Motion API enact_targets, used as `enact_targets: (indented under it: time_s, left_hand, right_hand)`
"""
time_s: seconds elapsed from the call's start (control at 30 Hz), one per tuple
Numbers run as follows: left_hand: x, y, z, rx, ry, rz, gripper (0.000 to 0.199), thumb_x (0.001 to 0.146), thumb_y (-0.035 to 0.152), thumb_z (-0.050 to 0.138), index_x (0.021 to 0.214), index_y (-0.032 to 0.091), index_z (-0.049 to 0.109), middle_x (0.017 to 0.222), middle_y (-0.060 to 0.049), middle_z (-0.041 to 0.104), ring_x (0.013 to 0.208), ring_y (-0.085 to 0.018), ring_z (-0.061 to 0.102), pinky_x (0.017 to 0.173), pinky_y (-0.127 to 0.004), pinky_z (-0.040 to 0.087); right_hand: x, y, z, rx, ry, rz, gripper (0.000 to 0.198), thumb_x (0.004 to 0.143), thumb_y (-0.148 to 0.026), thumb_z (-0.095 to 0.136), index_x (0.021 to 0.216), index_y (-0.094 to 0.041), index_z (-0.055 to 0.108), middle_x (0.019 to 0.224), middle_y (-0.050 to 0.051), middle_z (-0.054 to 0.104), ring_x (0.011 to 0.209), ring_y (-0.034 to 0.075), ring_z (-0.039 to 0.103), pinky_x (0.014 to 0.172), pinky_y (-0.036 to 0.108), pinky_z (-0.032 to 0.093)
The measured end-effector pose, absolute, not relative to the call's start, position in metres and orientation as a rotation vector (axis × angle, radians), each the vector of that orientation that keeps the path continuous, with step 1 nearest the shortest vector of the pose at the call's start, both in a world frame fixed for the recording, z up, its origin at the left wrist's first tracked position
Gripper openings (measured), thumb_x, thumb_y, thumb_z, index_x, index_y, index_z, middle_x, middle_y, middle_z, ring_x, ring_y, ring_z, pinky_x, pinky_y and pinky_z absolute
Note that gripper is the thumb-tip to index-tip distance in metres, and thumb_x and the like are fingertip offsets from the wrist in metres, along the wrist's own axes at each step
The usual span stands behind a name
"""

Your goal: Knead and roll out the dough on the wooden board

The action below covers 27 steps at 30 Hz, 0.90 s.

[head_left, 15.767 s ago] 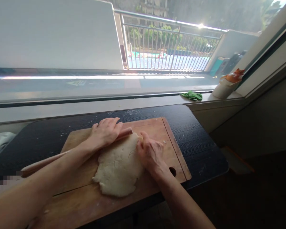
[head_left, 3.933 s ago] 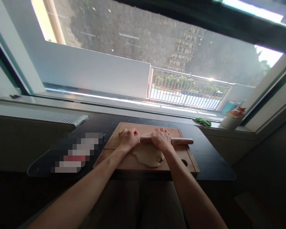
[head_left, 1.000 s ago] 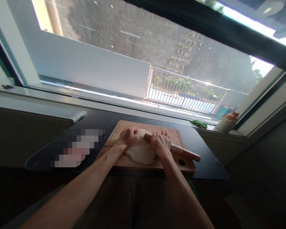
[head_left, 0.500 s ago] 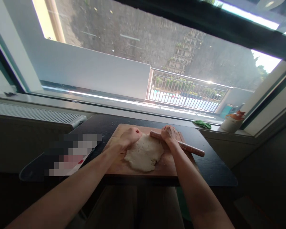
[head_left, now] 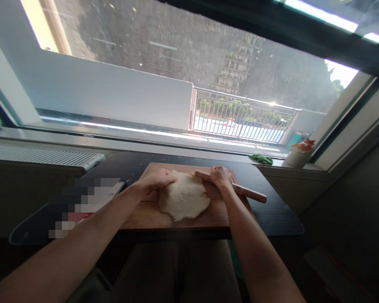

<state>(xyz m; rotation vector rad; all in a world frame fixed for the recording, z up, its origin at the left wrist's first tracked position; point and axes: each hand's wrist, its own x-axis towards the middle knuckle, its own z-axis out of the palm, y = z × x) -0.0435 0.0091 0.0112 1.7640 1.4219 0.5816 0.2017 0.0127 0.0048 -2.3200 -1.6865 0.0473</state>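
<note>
Presently pinching the dough on the wooden board, at its far left edge, with the left hand, thumb on top, fingers apparently tucked beneath; probably best supporting broadly to avoid tearing; curling the right hand closed around the rolling pin, holding it slantwise beside the dough, reaching forward with both.

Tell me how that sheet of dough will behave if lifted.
Being flat and irregular, the dough would probably flop and sag, not stay stiff. It could tear near its right edge, where a small crack or fold shows.
</note>
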Motion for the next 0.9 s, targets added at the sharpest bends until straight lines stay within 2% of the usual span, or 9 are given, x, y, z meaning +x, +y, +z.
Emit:
enact_targets:
  time_s: [0.1, 0.27, 0.4, 0.57, 0.73, 0.9]
  left_hand:
    - [-0.044, 0.005, 0.007, 1.926, 1.535, 0.542, 0.026, 0.077, 0.036, 0.053, 0.069, 0.014, 0.064, 0.071, -0.005, 0.067, 0.063, -0.017, 0.059, 0.052, -0.025, 0.041]
    - [-0.030, 0.001, -0.006, 2.082, 1.822, 0.732, 0.032, 0.080, 0.045, 0.046, 0.077, 0.018, 0.063, 0.080, -0.007, 0.069, 0.075, -0.022, 0.062, 0.059, -0.027, 0.039]
    - [-0.026, 0.001, -0.028, 2.160, 1.981, 0.844, 0.033, 0.085, 0.045, 0.038, 0.081, 0.022, 0.061, 0.084, -0.007, 0.070, 0.080, -0.023, 0.064, 0.060, -0.028, 0.038]
    - [-0.029, 0.001, -0.029, 2.147, 1.958, 0.871, 0.032, 0.086, 0.043, 0.039, 0.083, 0.022, 0.062, 0.087, -0.007, 0.071, 0.081, -0.022, 0.065, 0.062, -0.028, 0.039]
    - [-0.029, -0.002, -0.024, 2.102, 1.929, 0.843, 0.033, 0.085, 0.043, 0.041, 0.086, 0.020, 0.064, 0.089, -0.008, 0.071, 0.077, -0.020, 0.065, 0.060, -0.026, 0.039]
    - [-0.027, -0.003, -0.024, 2.113, 1.975, 0.818, 0.034, 0.085, 0.043, 0.039, 0.088, 0.019, 0.064, 0.092, -0.009, 0.071, 0.079, -0.021, 0.065, 0.061, -0.026, 0.040]
  right_hand:
    - [0.197, 0.007, 0.002, -2.288, -1.696, 0.031, 0.045, 0.092, -0.039, 0.033, 0.089, -0.019, 0.073, 0.089, 0.012, 0.071, 0.084, 0.024, 0.067, 0.072, 0.031, 0.046]
    - [0.187, -0.007, -0.007, -2.264, -1.733, -0.074, 0.055, 0.095, -0.047, 0.023, 0.094, -0.020, 0.071, 0.092, 0.011, 0.071, 0.088, 0.024, 0.066, 0.080, 0.034, 0.046]
    - [0.194, -0.013, -0.001, -2.210, -1.805, -0.138, 0.054, 0.095, -0.050, 0.026, 0.092, -0.019, 0.071, 0.094, 0.012, 0.071, 0.091, 0.022, 0.065, 0.085, 0.031, 0.043]
    - [0.200, -0.034, 0.010, -2.188, -1.804, -0.158, 0.056, 0.097, -0.043, 0.020, 0.092, -0.018, 0.070, 0.095, 0.015, 0.070, 0.092, 0.023, 0.064, 0.082, 0.032, 0.042]
    - [0.178, -0.046, -0.001, -2.126, -1.887, -0.049, 0.040, 0.093, -0.041, 0.031, 0.089, -0.024, 0.067, 0.088, 0.007, 0.070, 0.082, 0.020, 0.064, 0.071, 0.028, 0.042]
    - [0.171, -0.010, 0.005, -2.124, -1.829, -0.048, 0.036, 0.091, -0.031, 0.034, 0.100, -0.016, 0.065, 0.102, 0.013, 0.066, 0.094, 0.023, 0.060, 0.078, 0.030, 0.041]
